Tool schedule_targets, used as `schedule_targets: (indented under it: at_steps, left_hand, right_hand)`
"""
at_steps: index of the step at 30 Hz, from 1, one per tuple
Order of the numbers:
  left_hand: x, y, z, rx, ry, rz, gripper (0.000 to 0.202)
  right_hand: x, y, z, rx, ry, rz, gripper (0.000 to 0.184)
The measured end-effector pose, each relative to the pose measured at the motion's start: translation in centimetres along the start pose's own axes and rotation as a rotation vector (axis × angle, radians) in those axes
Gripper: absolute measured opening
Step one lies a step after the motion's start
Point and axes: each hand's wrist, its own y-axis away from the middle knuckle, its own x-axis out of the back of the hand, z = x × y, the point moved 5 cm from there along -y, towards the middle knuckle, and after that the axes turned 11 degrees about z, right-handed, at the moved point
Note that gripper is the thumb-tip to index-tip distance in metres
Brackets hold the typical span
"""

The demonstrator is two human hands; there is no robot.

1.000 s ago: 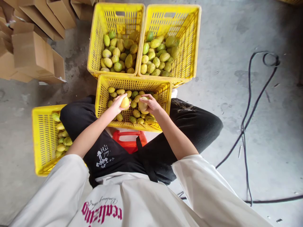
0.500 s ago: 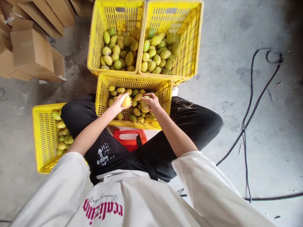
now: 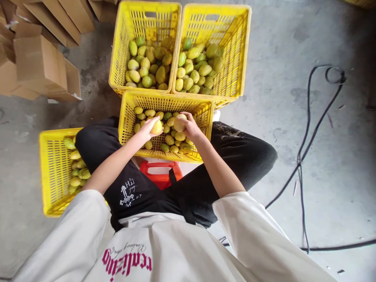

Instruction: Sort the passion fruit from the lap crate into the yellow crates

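Observation:
I sit with a yellow crate (image 3: 129,117) of yellow-green mangoes between my knees. My left hand (image 3: 146,131) is closed round a yellow mango (image 3: 156,127) held just over the crate's fruit. My right hand (image 3: 190,127) grips a paler mango (image 3: 179,123), lifted above the pile near the crate's middle. The two held fruits are a short way apart.
Two more yellow crates (image 3: 117,58) (image 3: 243,51) of mangoes stand side by side beyond. A fourth crate (image 3: 49,164) sits at my left thigh. A red stool (image 3: 160,172) is under me. Cardboard boxes (image 3: 38,62) lie at the far left, a black cable (image 3: 308,137) on the concrete at right.
My right hand has raised its mango from the pile and turned it up slightly. My left hand has kept its mango almost in place.

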Motion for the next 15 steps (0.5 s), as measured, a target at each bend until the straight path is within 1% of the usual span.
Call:
schedule_targets:
  at_steps: [2,5,7,9,12,15]
  left_hand:
    - [0.0,0.1,0.1,0.003,-0.007,0.005,0.042]
    - [-0.1,0.4,0.2,0.004,-0.014,0.021,0.036]
    - [-0.1,0.5,0.2,0.004,-0.018,0.029,0.032]
    - [0.0,0.7,0.3,0.007,-0.021,0.032,0.033]
    - [0.0,0.7,0.2,0.009,-0.026,0.034,0.035]
    - [0.0,0.7,0.2,0.006,-0.028,0.047,0.032]
  right_hand:
    - [-0.3,0.2,-0.6,0.002,-0.026,-0.035,0.088]
    - [-0.4,0.9,-1.2,-0.005,0.002,-0.058,0.096]
    - [-0.4,1.5,-1.5,-0.008,0.019,-0.076,0.099]
    - [-0.5,2.0,-1.7,-0.005,0.016,-0.098,0.1]
    - [-0.6,2.1,-1.8,0.017,0.016,-0.126,0.098]
    - [-0.6,1.8,-1.8,0.052,0.016,-0.16,0.087]
